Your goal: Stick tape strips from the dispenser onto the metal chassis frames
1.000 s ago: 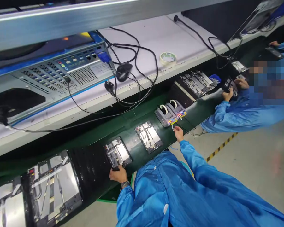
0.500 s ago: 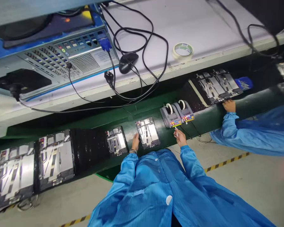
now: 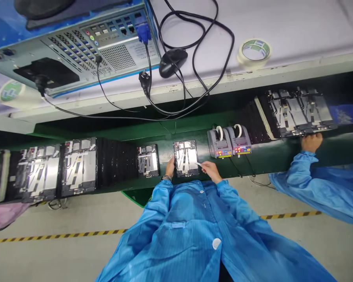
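1. Right hand has swung over from the tape dispensers and now sits just beside the tablet frame, pinching a thin white strip. Looks like tape, though it's too small to be sure.
2. Left hand, watch on the wrist, is right up against the frame's left edge. Can't tell if it's gripping or only touching.
3. That frame lies flat on the green bench, between both hands, silver panels facing up.
4. To the left, a second frame, then a black ridged mat and more frames.
5. To the right, two tape dispensers, side by side.
6. Far right, a co-worker's hand reaches a wide tray of frames.
7. Up on the shelf behind: computer case, mouse, tape roll.
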Tool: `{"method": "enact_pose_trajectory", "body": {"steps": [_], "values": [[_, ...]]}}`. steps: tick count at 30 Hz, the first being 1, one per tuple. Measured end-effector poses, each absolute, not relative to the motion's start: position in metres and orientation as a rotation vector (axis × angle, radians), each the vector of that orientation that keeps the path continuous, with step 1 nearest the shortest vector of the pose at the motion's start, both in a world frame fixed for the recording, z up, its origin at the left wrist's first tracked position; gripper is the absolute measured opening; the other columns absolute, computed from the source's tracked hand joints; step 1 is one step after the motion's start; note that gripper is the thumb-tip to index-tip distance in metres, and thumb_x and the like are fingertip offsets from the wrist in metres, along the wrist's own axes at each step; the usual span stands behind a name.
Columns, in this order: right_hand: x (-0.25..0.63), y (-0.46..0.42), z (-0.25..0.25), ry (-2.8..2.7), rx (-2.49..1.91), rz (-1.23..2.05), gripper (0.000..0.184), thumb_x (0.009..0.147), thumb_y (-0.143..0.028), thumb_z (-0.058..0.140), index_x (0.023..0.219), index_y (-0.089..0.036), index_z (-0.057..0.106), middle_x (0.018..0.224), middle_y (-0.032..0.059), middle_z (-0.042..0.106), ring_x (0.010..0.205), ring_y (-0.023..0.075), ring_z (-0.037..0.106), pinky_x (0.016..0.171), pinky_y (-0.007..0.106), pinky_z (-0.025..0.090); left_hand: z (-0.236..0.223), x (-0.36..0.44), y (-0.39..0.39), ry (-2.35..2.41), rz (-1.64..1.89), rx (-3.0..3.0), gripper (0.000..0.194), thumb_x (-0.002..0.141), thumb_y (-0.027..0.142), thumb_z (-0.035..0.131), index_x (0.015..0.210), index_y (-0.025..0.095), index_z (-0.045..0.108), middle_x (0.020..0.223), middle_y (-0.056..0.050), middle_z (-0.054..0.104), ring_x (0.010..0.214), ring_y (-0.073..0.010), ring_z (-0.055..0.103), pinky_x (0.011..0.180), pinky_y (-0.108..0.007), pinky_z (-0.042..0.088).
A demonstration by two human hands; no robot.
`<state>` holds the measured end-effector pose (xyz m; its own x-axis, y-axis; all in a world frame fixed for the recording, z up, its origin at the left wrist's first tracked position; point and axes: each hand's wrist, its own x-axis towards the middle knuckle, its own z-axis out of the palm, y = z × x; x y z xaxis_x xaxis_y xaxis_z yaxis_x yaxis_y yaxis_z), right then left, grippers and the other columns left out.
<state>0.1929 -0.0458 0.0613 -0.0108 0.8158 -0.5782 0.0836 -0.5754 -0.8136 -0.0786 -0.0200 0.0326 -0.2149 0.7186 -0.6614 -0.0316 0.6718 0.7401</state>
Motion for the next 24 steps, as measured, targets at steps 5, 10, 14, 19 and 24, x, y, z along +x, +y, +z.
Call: {"method": "enact_pose_trajectory", "body": {"steps": [5, 10, 14, 19, 24], "values": [[0.108, 0.04, 0.073, -1.427, -1.777, 1.544, 0.014, 0.078, -0.029, 0.071, 0.074, -0.016, 0.072, 0.065, 0.0026, 0.07, 0.067, 0.0152, 0.066, 0.066, 0.022, 0.048, 0.016, -0.097, -0.014, 1.621, 0.716, 0.558, 0.062, 0.088, 0.071, 0.055, 0.116, 0.017, 0.068, 0.123, -0.013, 0.072, 0.106, -0.0175, 0.067, 0.079, -0.025, 0.05], [0.07, 0.078, 0.063, -1.572, -1.871, 1.484, 0.01, 0.075, -0.025, 0.075, 0.073, -0.014, 0.074, 0.062, 0.0019, 0.068, 0.062, 0.014, 0.062, 0.059, 0.021, 0.042, 0.009, -0.107, -0.005, 1.581, 0.723, 0.541, 0.059, 0.088, 0.07, 0.053, 0.113, 0.018, 0.069, 0.115, -0.013, 0.074, 0.106, -0.0197, 0.069, 0.081, -0.029, 0.051], [0.066, 0.081, 0.061, -1.656, -1.945, 1.456, 0.005, 0.074, -0.014, 0.071, 0.07, -0.014, 0.074, 0.063, 0.0031, 0.07, 0.061, 0.0143, 0.063, 0.059, 0.021, 0.042, 0.012, -0.105, -0.002, 1.575, 0.717, 0.523, 0.057, 0.087, 0.07, 0.057, 0.109, 0.019, 0.069, 0.114, -0.013, 0.074, 0.108, -0.0225, 0.069, 0.083, -0.032, 0.051], [0.068, 0.082, 0.056, -1.668, -1.996, 1.439, 0.007, 0.078, -0.016, 0.071, 0.076, -0.015, 0.077, 0.065, 0.0031, 0.072, 0.063, 0.0145, 0.065, 0.061, 0.021, 0.045, 0.009, -0.104, 0.002, 1.577, 0.693, 0.502, 0.057, 0.087, 0.07, 0.056, 0.109, 0.019, 0.068, 0.116, -0.013, 0.074, 0.108, -0.0238, 0.068, 0.081, -0.033, 0.049], [0.067, 0.084, 0.053, -1.669, -1.971, 1.461, 0.006, 0.078, -0.018, 0.073, 0.075, -0.015, 0.078, 0.063, 0.0018, 0.071, 0.061, 0.0137, 0.063, 0.059, 0.02, 0.043, 0.004, -0.106, 0.005, 1.579, 0.667, 0.496, 0.059, 0.087, 0.072, 0.055, 0.109, 0.019, 0.068, 0.117, -0.013, 0.073, 0.105, -0.0236, 0.068, 0.08, -0.033, 0.049]]}}
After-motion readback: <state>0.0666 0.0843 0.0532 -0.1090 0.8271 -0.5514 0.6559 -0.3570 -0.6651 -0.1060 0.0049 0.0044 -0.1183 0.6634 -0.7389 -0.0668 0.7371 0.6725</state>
